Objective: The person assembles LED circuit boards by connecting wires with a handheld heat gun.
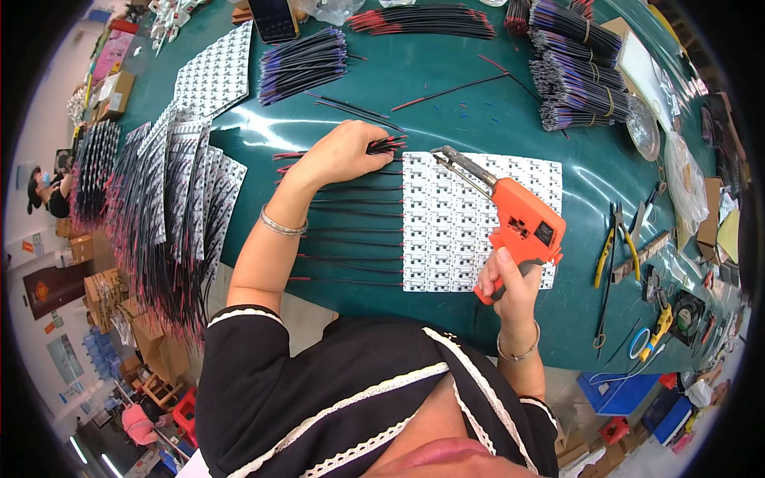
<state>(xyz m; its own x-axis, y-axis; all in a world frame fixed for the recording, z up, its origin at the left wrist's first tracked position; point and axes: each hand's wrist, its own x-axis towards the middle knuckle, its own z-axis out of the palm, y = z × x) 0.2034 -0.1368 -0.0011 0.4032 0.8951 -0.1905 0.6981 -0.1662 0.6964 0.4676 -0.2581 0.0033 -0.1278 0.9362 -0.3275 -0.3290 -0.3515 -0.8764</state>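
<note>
A white panel of small circuit boards [462,239] lies flat on the green table [446,119]. Thin black-and-red wires [351,231] run out from its left edge in a row. My left hand [343,151] presses down on a small bundle of these wires at the panel's top left corner. My right hand [508,279] grips the handle of an orange soldering gun [522,219]. Its metal tip [446,155] points at the panel's top left, close to my left fingertips.
Stacks of wired panels [175,183] hang over the table's left edge. Bundles of dark wires [574,72] lie at the back. Pliers and cutters [621,239] rest at the right. A plain white panel [215,72] sits at the far left back.
</note>
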